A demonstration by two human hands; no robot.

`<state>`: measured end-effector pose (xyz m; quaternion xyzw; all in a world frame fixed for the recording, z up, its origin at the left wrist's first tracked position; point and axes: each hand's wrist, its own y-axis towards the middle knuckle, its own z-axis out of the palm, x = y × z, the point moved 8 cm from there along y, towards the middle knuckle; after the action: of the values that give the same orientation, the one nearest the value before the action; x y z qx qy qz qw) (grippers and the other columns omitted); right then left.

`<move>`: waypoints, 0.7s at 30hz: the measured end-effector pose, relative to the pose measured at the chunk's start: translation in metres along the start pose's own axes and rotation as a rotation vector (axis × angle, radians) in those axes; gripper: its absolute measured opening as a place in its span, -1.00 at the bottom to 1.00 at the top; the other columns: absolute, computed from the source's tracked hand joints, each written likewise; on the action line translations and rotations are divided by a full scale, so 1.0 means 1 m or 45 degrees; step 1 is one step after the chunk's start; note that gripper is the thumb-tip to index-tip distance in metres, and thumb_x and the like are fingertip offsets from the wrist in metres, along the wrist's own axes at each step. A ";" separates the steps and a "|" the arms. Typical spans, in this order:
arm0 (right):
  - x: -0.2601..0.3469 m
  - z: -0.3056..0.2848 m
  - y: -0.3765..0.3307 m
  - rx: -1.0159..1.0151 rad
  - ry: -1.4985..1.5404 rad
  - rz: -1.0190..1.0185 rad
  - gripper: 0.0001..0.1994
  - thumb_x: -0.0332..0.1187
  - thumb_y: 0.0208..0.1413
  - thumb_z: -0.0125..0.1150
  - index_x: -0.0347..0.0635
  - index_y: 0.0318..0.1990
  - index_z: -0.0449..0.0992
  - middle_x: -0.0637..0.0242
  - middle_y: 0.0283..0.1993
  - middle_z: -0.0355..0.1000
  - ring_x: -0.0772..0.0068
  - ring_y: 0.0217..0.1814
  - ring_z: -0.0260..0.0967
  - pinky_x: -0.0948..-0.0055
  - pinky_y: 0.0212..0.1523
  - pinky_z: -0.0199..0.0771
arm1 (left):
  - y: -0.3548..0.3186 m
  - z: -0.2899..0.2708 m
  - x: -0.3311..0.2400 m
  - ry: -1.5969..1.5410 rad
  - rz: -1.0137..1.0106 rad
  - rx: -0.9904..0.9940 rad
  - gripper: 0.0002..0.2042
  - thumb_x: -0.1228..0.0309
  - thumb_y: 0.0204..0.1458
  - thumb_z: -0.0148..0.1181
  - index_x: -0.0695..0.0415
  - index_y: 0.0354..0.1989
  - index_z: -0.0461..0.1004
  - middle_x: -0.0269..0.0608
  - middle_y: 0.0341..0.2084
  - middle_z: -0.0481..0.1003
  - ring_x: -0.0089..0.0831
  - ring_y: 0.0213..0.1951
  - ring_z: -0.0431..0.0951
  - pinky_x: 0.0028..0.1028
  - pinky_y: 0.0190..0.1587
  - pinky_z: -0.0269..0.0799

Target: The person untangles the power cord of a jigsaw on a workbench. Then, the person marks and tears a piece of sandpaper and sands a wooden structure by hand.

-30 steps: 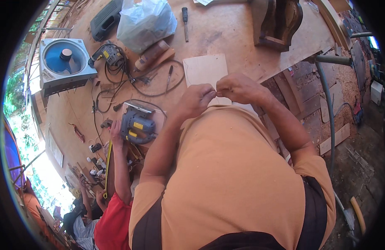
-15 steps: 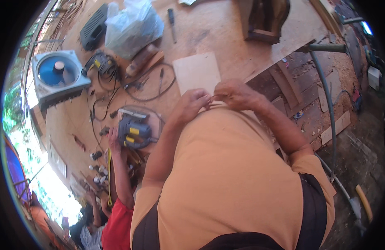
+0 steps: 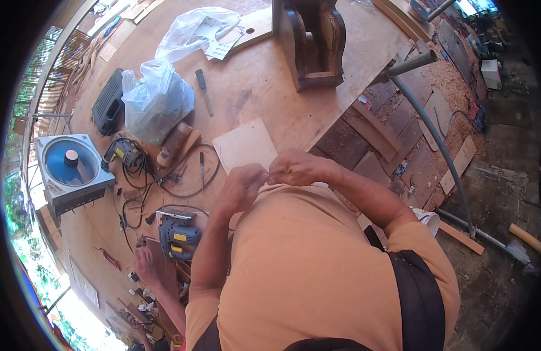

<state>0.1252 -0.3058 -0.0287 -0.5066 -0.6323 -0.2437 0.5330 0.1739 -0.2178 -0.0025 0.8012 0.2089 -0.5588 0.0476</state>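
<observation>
My left hand (image 3: 245, 184) and my right hand (image 3: 296, 168) meet at the table's edge, close against my shirt. The fingers of both are curled and pinched together; anything between them is too small or hidden to name. Just beyond them lies a pale square wooden board (image 3: 245, 145), flat on the table. Left of my left forearm rests a grey jigsaw (image 3: 179, 237) with yellow labels. A thin screwdriver-like tool (image 3: 202, 167) lies among the black cord left of the board.
A co-worker's hand (image 3: 146, 266) reaches in at lower left. Further off are a second power tool (image 3: 130, 153), a plastic bag (image 3: 156, 102), a black case (image 3: 109, 102), a dark-handled tool (image 3: 204, 92), a dark wooden piece (image 3: 310, 50) and a blue-faced box (image 3: 71, 167). A metal pipe (image 3: 411, 63) juts out right.
My view has shifted, and the table's things sit further left. Both hands stay together with curled fingers. The co-worker's hand has moved away from the jigsaw.
</observation>
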 end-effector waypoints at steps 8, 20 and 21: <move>0.010 0.000 -0.016 -0.327 -0.070 -0.276 -0.90 -0.43 0.08 0.16 -0.24 -0.41 0.53 0.17 -0.55 0.38 0.26 -0.59 0.26 0.44 -0.50 0.28 | -0.012 0.018 0.045 -0.315 -0.192 -0.085 -0.83 0.44 0.08 0.07 0.29 -0.45 0.49 -0.06 -0.60 0.49 -0.35 -0.52 0.50 -0.37 -0.41 0.37; -0.016 -0.056 -0.051 -0.787 0.089 0.064 -0.80 -0.38 0.21 0.09 -0.34 -0.33 0.55 0.42 -0.44 0.39 0.66 -0.39 0.24 0.63 -0.34 0.26 | 0.013 -0.069 0.096 0.432 -0.357 -0.330 -0.80 0.42 -0.06 0.14 0.29 -0.31 0.52 0.01 -0.48 0.53 -0.18 -0.39 0.55 -0.29 -0.29 0.42; -0.011 -0.057 -0.049 -0.830 0.032 0.047 -0.79 -0.35 0.22 0.09 -0.33 -0.30 0.55 0.40 -0.39 0.40 0.65 -0.34 0.25 0.63 -0.31 0.26 | 0.020 -0.077 0.084 0.514 -0.319 -0.454 -0.77 0.42 -0.08 0.17 0.28 -0.26 0.51 0.10 -0.37 0.53 -0.10 -0.30 0.55 -0.25 -0.22 0.42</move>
<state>0.1042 -0.3764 -0.0095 -0.6589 -0.5052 -0.4298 0.3547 0.2729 -0.1885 -0.0539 0.8430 0.4063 -0.3442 0.0760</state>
